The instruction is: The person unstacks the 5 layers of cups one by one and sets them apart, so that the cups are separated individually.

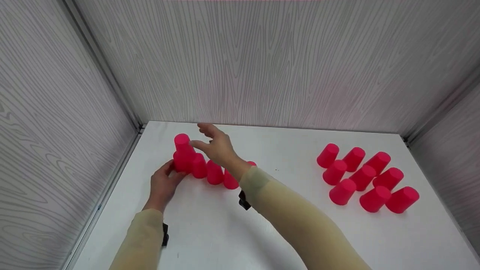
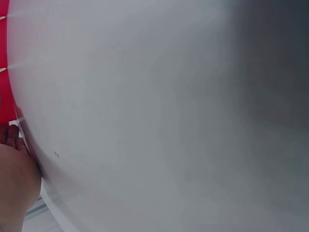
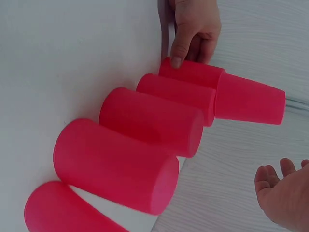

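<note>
A: Your left grip [image 1: 164, 183] pinches the end cup [image 1: 182, 165] low down, thumb on one side, fingers on the other.

B: Your right grip [image 1: 219, 148] is spread and has nothing in it. It is up just beside the top cup [image 3: 251, 99].

A: Does your right thumb touch that cup? From the head view I can't tell.

B: From your right wrist, there is a gap between your fingers and it.

A: The top cup sits upside down on the end cup, toward the left side of your desk [image 1: 202, 232].

B: Next to your left grip, more pink cups make a row [image 1: 214, 173], all upside down. In the head view, your right arm hides part of it.

A: Far to your right, nine cups [image 1: 362, 177] stand upside down, close together, in three lines of three.

B: Your sleeves [image 1: 296, 210] are pale yellow. Behind your white desk is a gray wall [image 1: 262, 75] with wavy lines.
</note>
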Motion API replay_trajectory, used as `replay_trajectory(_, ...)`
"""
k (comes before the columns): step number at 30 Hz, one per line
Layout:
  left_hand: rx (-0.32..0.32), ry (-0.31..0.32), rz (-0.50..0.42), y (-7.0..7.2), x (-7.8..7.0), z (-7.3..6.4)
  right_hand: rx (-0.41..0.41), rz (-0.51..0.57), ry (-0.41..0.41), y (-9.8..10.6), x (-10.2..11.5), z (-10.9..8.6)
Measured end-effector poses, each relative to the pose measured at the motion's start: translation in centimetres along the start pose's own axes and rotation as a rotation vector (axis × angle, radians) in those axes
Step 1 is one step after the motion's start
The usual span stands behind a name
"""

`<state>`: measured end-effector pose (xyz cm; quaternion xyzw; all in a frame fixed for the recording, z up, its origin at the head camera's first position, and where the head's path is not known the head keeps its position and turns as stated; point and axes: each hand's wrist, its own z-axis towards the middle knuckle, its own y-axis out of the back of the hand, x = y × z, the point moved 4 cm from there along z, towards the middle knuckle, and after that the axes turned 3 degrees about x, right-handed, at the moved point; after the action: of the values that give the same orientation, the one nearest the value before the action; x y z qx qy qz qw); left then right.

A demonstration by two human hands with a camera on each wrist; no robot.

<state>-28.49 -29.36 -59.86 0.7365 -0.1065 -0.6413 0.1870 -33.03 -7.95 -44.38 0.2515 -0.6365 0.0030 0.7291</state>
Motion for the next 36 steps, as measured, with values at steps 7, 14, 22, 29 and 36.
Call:
replay_trajectory(7, -0.019, -0.017, 0.048, 0.1, 0.1, 0.4, 0.004, -0.003, -0.072, -3.1, -0.6, 1.5)
replay_trajectory(14, -0.013, -0.023, 0.047, 0.1, 0.1, 0.4, -0.004, -0.014, -0.146, -4.4, -1.3, 1.8)
replay_trajectory(22, -0.020, -0.019, 0.031, 0.1, 0.4, 0.4, -0.004, -0.006, -0.167, -4.9, -1.7, 1.9)
replay_trajectory(29, -0.012, -0.021, 0.049, -0.2, 0.1, 0.5, -0.020, 0.068, -0.127, -3.1, -1.8, 1.1)
replay_trajectory(36, -0.009, -0.024, 0.031, 0.2, 0.3, 0.2, -0.027, 0.153, -0.005, 1.5, -1.3, 0.2)
